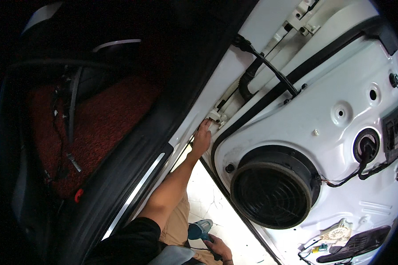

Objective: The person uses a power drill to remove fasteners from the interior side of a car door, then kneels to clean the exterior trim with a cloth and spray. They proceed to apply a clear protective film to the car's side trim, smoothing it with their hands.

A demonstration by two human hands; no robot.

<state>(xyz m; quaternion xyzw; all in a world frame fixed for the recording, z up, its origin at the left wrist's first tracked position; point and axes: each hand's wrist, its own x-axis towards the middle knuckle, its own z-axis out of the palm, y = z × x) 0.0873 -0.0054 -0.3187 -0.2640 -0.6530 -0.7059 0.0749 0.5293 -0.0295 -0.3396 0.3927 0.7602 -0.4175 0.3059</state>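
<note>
My left hand (202,138) reaches up into the gap between the car body and the white car door (269,128). Its fingers stretch out against the lower door hinge (215,115); the fingertips are partly hidden there. Low in the view, my right hand (220,248) is wrapped round the dark handle of a teal and grey power tool (201,229). The tool's head hangs over the pale floor, close to my tan trousers; its exact kind is unclear.
The stripped door carries a round black speaker (272,194), wiring (344,182) and a window motor (339,232). A black check strap (274,70) and a ribbed cable boot (245,84) span the gap. To the left are the black sill (115,190) and red carpet (101,119).
</note>
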